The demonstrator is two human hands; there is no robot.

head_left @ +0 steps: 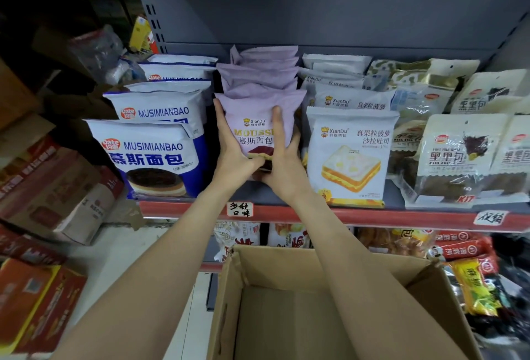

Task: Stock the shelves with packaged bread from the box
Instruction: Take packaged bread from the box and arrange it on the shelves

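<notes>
A purple mousse bread packet [253, 123] stands upright at the front of a row of several purple packets [262, 68] on the grey shelf [289, 202]. My left hand [232, 153] holds its left edge, fingers up along the side. My right hand [282, 162] holds its right side, with the thumb across the front. The open cardboard box [298, 311] sits below my forearms, and its visible inside shows no packets.
Blue-and-white bread bags [152, 156] stand left of the purple row, white sandwich toast packets [348, 153] right of it, dark bread packets [456, 156] farther right. Red-trimmed shelf edge carries handwritten labels [239, 209]. Cartons [51, 187] are stacked on the floor at left. More goods fill the lower shelf.
</notes>
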